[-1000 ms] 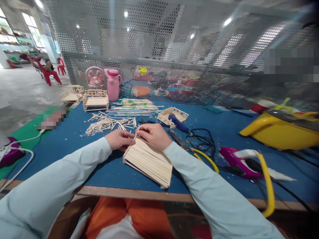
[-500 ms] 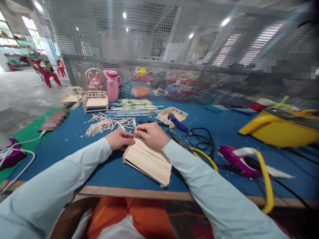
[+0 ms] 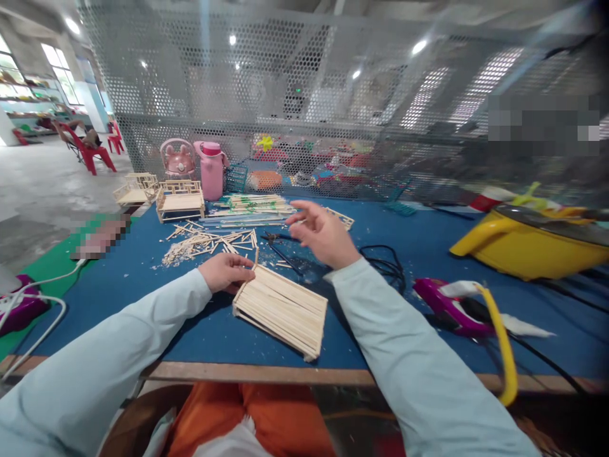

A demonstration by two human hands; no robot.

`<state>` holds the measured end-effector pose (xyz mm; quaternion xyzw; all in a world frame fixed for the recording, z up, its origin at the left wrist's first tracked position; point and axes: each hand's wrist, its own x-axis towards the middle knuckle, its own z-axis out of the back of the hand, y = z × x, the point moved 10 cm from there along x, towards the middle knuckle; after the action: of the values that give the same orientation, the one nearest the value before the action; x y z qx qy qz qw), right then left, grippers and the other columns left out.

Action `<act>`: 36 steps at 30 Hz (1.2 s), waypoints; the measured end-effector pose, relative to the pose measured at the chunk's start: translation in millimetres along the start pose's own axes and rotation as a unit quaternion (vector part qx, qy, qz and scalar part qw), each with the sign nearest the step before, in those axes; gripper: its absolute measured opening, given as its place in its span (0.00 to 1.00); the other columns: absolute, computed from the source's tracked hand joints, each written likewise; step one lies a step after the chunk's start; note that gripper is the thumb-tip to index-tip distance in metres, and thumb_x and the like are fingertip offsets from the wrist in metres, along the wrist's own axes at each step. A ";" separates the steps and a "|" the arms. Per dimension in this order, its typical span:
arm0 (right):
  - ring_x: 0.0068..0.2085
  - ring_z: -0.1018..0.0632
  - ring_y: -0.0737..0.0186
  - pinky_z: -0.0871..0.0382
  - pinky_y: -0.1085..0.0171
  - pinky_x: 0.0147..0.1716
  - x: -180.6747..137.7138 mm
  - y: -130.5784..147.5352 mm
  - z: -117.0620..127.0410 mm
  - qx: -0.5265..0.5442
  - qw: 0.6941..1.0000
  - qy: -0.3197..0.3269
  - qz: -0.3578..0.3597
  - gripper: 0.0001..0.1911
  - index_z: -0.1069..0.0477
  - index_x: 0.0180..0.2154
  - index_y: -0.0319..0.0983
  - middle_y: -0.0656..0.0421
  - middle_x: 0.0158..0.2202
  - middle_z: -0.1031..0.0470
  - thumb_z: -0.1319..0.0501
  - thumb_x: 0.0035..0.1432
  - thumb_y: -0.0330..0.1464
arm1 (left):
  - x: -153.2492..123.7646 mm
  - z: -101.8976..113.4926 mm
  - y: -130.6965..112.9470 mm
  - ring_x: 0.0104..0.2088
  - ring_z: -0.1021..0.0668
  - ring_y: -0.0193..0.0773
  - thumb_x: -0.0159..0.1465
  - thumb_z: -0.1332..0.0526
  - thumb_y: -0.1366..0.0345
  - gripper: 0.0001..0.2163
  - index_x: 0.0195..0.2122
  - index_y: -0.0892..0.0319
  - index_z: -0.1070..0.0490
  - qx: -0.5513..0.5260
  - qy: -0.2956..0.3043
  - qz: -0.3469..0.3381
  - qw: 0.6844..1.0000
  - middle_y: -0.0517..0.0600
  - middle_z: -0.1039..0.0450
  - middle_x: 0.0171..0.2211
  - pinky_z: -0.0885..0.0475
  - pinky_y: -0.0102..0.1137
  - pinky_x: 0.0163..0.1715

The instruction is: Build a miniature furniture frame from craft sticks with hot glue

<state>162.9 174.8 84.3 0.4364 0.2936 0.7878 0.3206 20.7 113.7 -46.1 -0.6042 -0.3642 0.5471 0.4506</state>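
My left hand (image 3: 226,271) pinches the far left corner of a small platform of glued wooden sticks (image 3: 283,308), which lies tilted on the blue table mat. A short stick (image 3: 257,257) stands up from that corner beside my fingertips. Beyond the platform, my right hand (image 3: 326,236) is lifted over the mat with its fingers apart and nothing visible in them. It covers the blue glue gun and part of a stick frame (image 3: 340,218). Dark-handled pliers (image 3: 280,240) lie just left of my right hand.
Loose sticks and scraps (image 3: 204,244) lie at the middle left, with bundled sticks (image 3: 257,204) behind. A small stick bed (image 3: 181,200) stands near a pink bottle (image 3: 212,171). To the right are a purple tool (image 3: 451,308) and a yellow container (image 3: 533,244). Perforated metal mesh (image 3: 285,82) rises behind.
My right hand has let go of the platform's corner and moved away to the right, its fingers opening. My left hand stays on the corner, where the upright stick now shows.
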 end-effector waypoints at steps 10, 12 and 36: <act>0.25 0.26 0.64 0.31 0.65 0.28 3.4 -37.6 91.2 -0.199 0.957 -0.204 -0.047 0.15 0.28 0.33 0.36 0.56 0.26 0.25 0.45 0.54 0.40 | 10.0 22.9 0.5 0.20 0.26 0.34 0.36 0.31 0.65 0.18 0.30 0.65 0.26 0.001 -0.050 0.002 0.999 0.46 0.27 0.18 0.32 0.29 0.21; 0.33 0.24 0.60 0.31 0.64 0.35 4.4 -51.0 95.2 -0.304 0.930 -0.181 -0.097 0.12 0.27 0.36 0.35 0.53 0.32 0.23 0.45 0.52 0.33 | 11.6 23.4 1.3 0.21 0.26 0.35 0.35 0.31 0.65 0.20 0.31 0.65 0.26 0.001 -0.041 0.003 0.999 0.47 0.27 0.19 0.32 0.30 0.21; 0.39 0.24 0.53 0.34 0.63 0.36 4.7 -126.1 86.5 -0.438 0.871 -0.043 -0.218 0.17 0.27 0.40 0.31 0.45 0.39 0.24 0.43 0.50 0.33 | -60.0 15.6 -94.2 0.32 0.27 0.34 0.56 0.45 0.70 0.14 0.41 0.59 0.26 0.403 -0.236 -0.501 0.729 0.52 0.28 0.34 0.29 0.28 0.29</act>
<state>268.1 272.7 31.7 0.2097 -0.0077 0.7265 0.6543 2.1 91.0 62.8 0.0526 -0.4538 0.4621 0.7601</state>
